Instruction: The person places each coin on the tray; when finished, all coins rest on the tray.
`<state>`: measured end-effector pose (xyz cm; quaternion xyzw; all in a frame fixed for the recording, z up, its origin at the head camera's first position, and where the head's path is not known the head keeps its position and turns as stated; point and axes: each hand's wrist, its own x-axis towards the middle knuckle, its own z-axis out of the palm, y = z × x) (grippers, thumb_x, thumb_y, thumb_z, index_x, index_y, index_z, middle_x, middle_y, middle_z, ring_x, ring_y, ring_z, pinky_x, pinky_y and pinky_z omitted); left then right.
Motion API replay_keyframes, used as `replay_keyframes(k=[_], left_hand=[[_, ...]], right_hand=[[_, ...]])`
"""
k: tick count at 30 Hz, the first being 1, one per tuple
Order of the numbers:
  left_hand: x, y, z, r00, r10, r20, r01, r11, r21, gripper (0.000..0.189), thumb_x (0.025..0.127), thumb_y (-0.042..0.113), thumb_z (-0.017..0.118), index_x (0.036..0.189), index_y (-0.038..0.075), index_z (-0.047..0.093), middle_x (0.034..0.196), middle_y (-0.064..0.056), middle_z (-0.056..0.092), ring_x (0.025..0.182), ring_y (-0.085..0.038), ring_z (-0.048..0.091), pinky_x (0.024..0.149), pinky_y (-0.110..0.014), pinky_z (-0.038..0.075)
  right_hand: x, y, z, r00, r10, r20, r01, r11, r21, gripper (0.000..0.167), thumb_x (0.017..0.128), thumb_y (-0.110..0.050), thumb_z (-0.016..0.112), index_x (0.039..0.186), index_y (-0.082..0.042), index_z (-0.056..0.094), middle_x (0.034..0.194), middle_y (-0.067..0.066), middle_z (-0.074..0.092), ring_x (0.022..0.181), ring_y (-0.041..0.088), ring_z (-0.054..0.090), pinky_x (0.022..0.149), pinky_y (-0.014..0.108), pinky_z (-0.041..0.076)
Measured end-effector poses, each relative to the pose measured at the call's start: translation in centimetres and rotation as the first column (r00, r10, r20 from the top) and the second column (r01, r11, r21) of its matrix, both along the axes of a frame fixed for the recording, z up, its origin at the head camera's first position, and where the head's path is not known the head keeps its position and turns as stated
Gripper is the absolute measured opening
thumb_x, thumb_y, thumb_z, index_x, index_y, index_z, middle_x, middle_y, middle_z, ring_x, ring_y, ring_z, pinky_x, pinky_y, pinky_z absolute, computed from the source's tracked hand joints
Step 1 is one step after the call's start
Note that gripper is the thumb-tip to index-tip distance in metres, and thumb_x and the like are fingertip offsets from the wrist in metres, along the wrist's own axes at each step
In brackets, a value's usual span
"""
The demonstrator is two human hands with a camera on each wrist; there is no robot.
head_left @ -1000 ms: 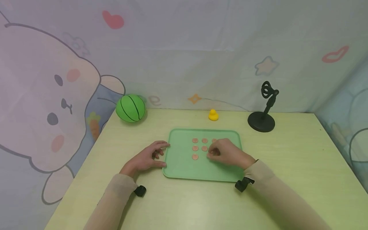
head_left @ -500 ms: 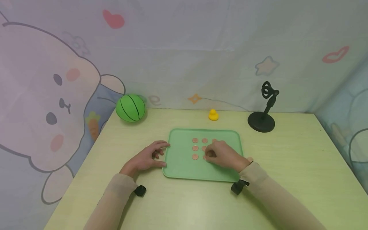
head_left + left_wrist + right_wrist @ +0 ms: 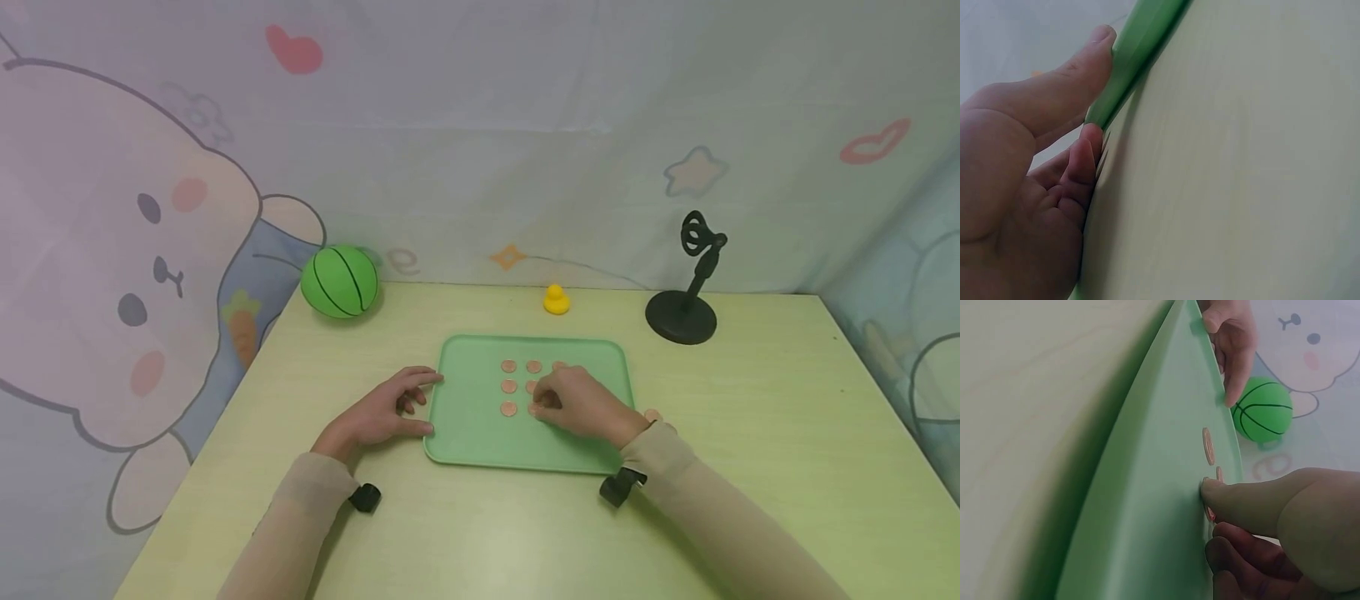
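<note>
Several copper-coloured coins [image 3: 508, 387] lie in rows on a green tray [image 3: 468, 446]. My right hand [image 3: 585, 407] is over the tray and pinches a coin [image 3: 1210, 513] with thumb and fingertips, low at the tray surface, right of the front-left coin [image 3: 508, 408]. The fingers partly cover it and the coins behind. My left hand [image 3: 382, 410] rests at the tray's left edge, its index finger and thumb touching the rim, the other fingers loosely bent. In the left wrist view, the thumb [image 3: 1094, 56] lies against the green rim.
More coins [image 3: 653, 415] lie on the table right of the tray, partly hidden by my right sleeve. Along the back stand a green ball [image 3: 341, 282], a yellow rubber duck [image 3: 557, 300] and a black stand [image 3: 681, 317]. A printed cloth hangs behind the table.
My right hand has shifted left and slightly nearer, bringing a coin beside the front-left one; it has barely moved since half a second ago. Coins right of the tray came into view. The left hand stays.
</note>
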<state>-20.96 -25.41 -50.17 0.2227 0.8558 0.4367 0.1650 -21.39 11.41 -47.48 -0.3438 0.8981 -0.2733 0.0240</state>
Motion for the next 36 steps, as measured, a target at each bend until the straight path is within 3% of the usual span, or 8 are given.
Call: replay_keyframes(k=[6,14,24,36], left_hand=[[0.1,-0.1,0.0,1.000,-0.006,-0.013,0.007,1.000,0.010,0.079,0.088,0.020,0.088,0.157,0.014,0.050,0.157,-0.009,0.040,0.110,-0.024,0.054,0.095,-0.031,0.048],[0.2,0.0,0.1,1.000,-0.003,0.010,0.003,1.000,0.009,0.079,0.089,0.021,0.087,0.158,0.014,0.049,0.158,-0.009,0.039,0.110,-0.023,0.053,0.095,-0.032,0.048],[0.1,0.0,0.2,1.000,0.001,0.010,-0.002,1.000,0.015,0.079,0.089,0.019,0.087,0.158,0.013,0.049,0.158,-0.010,0.039,0.110,-0.024,0.053,0.095,-0.033,0.047],[0.1,0.1,0.1,1.000,0.003,0.012,-0.003,1.000,0.023,0.078,0.089,0.017,0.087,0.157,0.012,0.049,0.157,-0.011,0.040,0.110,-0.027,0.053,0.096,-0.040,0.047]], right_hand=[[-0.1,-0.1,-0.1,1.000,0.000,-0.010,0.000,1.000,0.001,0.011,0.094,-0.013,0.080,0.084,-0.013,0.076,0.072,-0.011,0.062,0.074,0.010,0.048,0.070,0.027,0.043],[-0.2,1.4,0.4,0.998,-0.063,0.014,0.063,0.998,0.003,0.012,0.091,-0.020,0.084,0.095,-0.010,0.079,0.078,-0.006,0.063,0.071,0.008,0.055,0.068,0.027,0.050],[-1.0,6.7,2.1,0.993,-0.108,0.055,0.107,0.994,0.007,0.017,0.093,-0.016,0.081,0.107,-0.006,0.079,0.090,-0.005,0.070,0.081,0.012,0.063,0.073,0.032,0.054],[-0.3,13.4,2.2,0.979,-0.146,0.139,0.139,0.989,0.057,0.015,0.094,-0.011,0.076,0.109,-0.006,0.079,0.090,-0.006,0.069,0.084,0.010,0.065,0.079,0.035,0.056]])
